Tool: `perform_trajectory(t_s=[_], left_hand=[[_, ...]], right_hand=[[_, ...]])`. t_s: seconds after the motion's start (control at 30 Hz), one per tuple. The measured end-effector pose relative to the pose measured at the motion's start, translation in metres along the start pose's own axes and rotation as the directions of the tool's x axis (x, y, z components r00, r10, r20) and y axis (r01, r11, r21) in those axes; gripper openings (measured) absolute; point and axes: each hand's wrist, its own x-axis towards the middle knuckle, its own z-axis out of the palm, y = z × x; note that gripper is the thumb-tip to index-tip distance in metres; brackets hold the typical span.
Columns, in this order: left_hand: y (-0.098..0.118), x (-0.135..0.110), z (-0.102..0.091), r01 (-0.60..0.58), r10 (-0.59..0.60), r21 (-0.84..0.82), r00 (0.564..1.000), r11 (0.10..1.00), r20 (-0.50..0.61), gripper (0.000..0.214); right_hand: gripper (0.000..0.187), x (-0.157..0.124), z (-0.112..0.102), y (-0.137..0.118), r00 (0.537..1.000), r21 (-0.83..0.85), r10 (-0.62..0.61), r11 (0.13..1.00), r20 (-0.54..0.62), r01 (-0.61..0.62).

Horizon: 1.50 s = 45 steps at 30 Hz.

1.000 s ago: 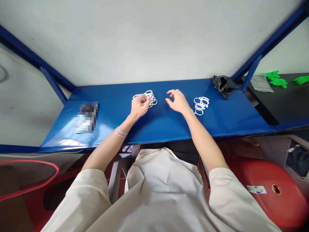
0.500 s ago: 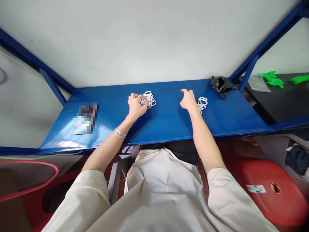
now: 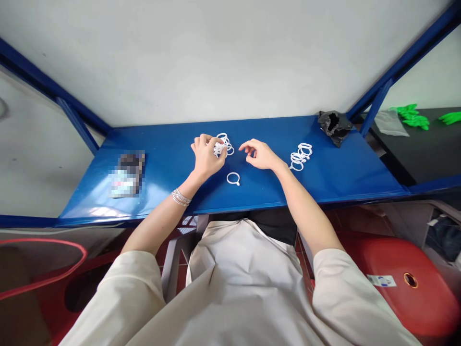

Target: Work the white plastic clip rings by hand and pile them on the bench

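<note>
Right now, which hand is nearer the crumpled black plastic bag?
The right hand is nearer, left of the black bag with white rings between; the left hand is much farther left, among other rings.

On the surface (image 3: 345,179), a heap of plastic rings (image 3: 226,144) lies at the left hand (image 3: 207,156), and a second heap of rings (image 3: 300,157) lies just right of the right hand (image 3: 259,154). A single ring (image 3: 233,179) lies between the hands, nearer the front edge. A crumpled plastic bag (image 3: 334,126) sits at the back right, and a blurred flat item (image 3: 127,174) lies toward the left end.
</note>
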Motion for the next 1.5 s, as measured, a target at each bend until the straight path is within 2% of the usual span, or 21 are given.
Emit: perform_trajectory(t_s=[0.07,0.17,0.23,0.3,0.4,0.47,0.57,0.63,0.73,0.83,0.93,1.03,1.17,1.27,1.37,1.43,1.5], left_hand=[[0.007,-0.003,-0.001,-0.049,0.049,0.006,0.998,0.999,0.042,0.020],[0.011,-0.006,-0.001,-0.119,0.116,0.041,0.991,0.992,0.071,0.014],[0.010,-0.006,0.000,-0.141,0.137,0.074,0.989,0.987,0.060,0.011],[0.007,-0.004,0.000,-0.164,0.160,0.078,0.986,0.983,0.047,0.009],[0.003,-0.001,-0.004,-0.245,0.245,-0.011,0.968,0.970,0.062,0.010],[0.004,0.000,-0.008,-0.327,0.342,-0.136,0.933,0.935,0.113,0.013],[0.009,-0.001,-0.010,-0.396,0.463,-0.322,0.871,0.860,0.163,0.015],[0.013,-0.002,-0.010,-0.416,0.495,-0.370,0.855,0.831,0.152,0.018],[0.016,-0.002,-0.008,-0.416,0.496,-0.377,0.856,0.827,0.144,0.030],[0.016,0.000,-0.008,-0.350,0.448,-0.417,0.879,0.839,0.162,0.044],[0.014,0.001,-0.008,-0.262,0.396,-0.474,0.895,0.840,0.206,0.052],[0.015,0.000,-0.009,-0.191,0.373,-0.519,0.886,0.833,0.274,0.052],[0.019,-0.001,-0.011,-0.058,0.340,-0.612,0.870,0.789,0.356,0.061],[0.022,-0.001,-0.012,0.126,0.319,-0.699,0.823,0.704,0.469,0.070],[0.024,-0.001,-0.009,0.355,0.303,-0.759,0.761,0.546,0.573,0.081],[0.026,-0.002,-0.006,0.447,0.285,-0.773,0.748,0.451,0.599,0.087],[0.028,-0.002,-0.004,0.489,0.267,-0.772,0.745,0.405,0.612,0.090]], right_hand=[[0.028,-0.002,0.004,-0.007,0.992,0.100,-0.048,0.994,0.112,0.037],[0.044,-0.005,0.017,-0.022,0.952,0.130,-0.113,0.988,0.283,0.078],[0.035,-0.006,0.028,-0.030,0.915,0.048,-0.115,0.993,0.386,0.105],[0.018,-0.006,0.036,-0.035,0.900,-0.019,-0.096,0.993,0.426,0.115],[0.011,-0.004,0.037,-0.032,0.942,0.000,-0.084,0.996,0.326,0.089],[0.016,-0.001,0.033,-0.026,0.982,0.043,-0.062,0.998,0.176,0.056],[0.024,0.002,0.028,-0.019,1.000,0.128,0.012,0.992,0.020,-0.015],[0.030,0.003,0.027,-0.018,0.999,0.213,0.048,0.976,-0.004,-0.046],[0.044,0.002,0.028,-0.023,0.998,0.367,0.055,0.928,0.034,-0.064],[0.051,0.000,0.027,-0.029,0.993,0.483,0.030,0.872,0.113,-0.081],[0.056,-0.001,0.023,-0.031,0.989,0.517,0.005,0.852,0.148,-0.082],[0.059,-0.001,0.020,-0.030,0.987,0.504,-0.042,0.863,0.156,-0.043],[0.071,-0.001,0.020,-0.029,0.970,0.465,-0.090,0.885,0.228,-0.027],[0.080,-0.001,0.025,-0.033,0.960,0.516,-0.100,0.855,0.263,-0.052],[0.087,0.000,0.033,-0.038,0.963,0.628,-0.073,0.770,0.261,-0.112],[0.088,0.001,0.038,-0.041,0.967,0.668,-0.026,0.727,0.255,-0.157],[0.088,0.002,0.043,-0.043,0.968,0.688,0.020,0.700,0.251,-0.193]])
